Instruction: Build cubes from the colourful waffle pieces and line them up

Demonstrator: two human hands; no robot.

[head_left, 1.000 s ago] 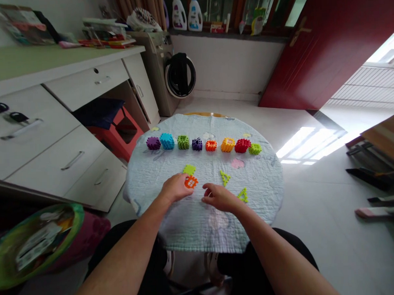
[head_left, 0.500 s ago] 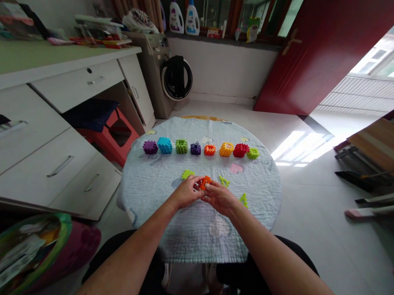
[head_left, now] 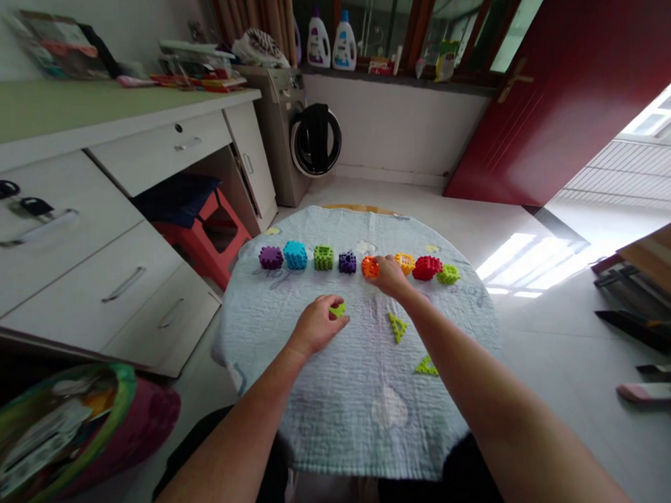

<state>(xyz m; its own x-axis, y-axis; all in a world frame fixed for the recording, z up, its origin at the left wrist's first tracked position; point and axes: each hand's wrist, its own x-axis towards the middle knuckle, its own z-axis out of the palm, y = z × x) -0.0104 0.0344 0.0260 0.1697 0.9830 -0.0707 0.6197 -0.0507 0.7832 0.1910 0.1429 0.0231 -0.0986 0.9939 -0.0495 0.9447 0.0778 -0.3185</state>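
On the cloth-covered table (head_left: 342, 407) stands a row of knobbly plastic blocks. My right hand (head_left: 391, 277) reaches into it, fingertips closed on an orange block (head_left: 370, 268) and partly covering it. My left hand (head_left: 318, 326) is nearer to me, its thumb and fingers apart around a flat lime-green piece (head_left: 338, 310), which the fingers partly hide. Whether they touch it I cannot tell. A lime-green triangular piece (head_left: 397, 327) lies below my right wrist. Another lime-green piece (head_left: 427, 365) lies beside my right forearm, which partly covers it.
Left of the orange block stand a dark purple block (head_left: 347, 262), a green block (head_left: 323, 257), a blue block (head_left: 295, 255) and a purple block (head_left: 270, 257). To its right are a yellow block (head_left: 406, 262), a red block (head_left: 427, 267) and a lime-green block (head_left: 448, 274).
My hands were together around an orange piece over the table's middle. Now they are apart: the right has moved forward to the orange block, the left is at the flat green piece. The view has shifted.
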